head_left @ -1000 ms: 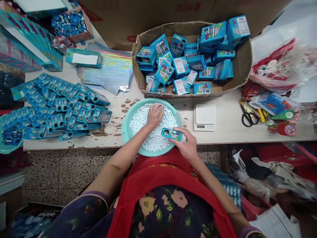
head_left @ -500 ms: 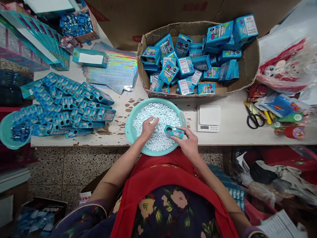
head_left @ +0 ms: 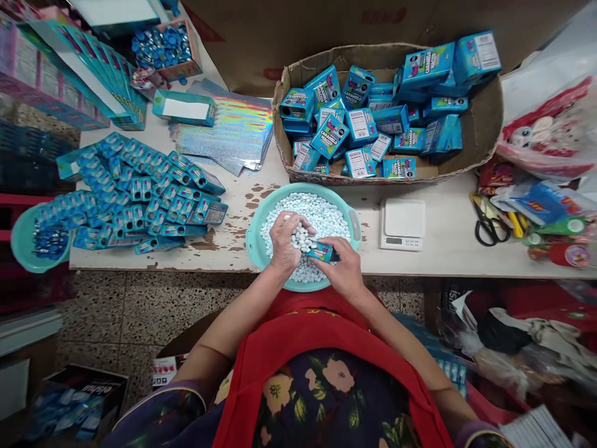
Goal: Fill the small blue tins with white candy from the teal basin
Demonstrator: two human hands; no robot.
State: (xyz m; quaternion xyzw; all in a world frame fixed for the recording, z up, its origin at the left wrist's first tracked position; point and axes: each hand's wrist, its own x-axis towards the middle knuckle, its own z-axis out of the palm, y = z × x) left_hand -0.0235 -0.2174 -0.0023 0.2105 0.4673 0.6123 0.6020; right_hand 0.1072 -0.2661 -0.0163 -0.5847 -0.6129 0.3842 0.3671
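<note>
A round turquoise plastic basin [head_left: 255, 244] at the table's front edge holds a heap of small white candies [head_left: 321, 208]. Over it, my left hand [head_left: 284, 241] is cupped around a handful of these candies, its palm turned toward the box. My right hand [head_left: 344, 267] grips a small blue candy box [head_left: 321, 251] by its right end, fingers above and thumb below. The box lies sideways, its left end against the candies in my left palm. Whether any candies are inside the box cannot be seen.
Behind the basin stands a cut-down cardboard box [head_left: 480, 149] full of blue candy boxes. A white scale [head_left: 403, 218] and black-handled scissors [head_left: 487, 224] lie to the right. Many small blue boxes [head_left: 140, 199] are grouped at left, beside holographic sheets [head_left: 224, 137] and a small basin [head_left: 21, 242].
My left hand has come up from the heap with a handful of candies and turned toward the box. The box and my right hand have moved slightly left to meet it.
</note>
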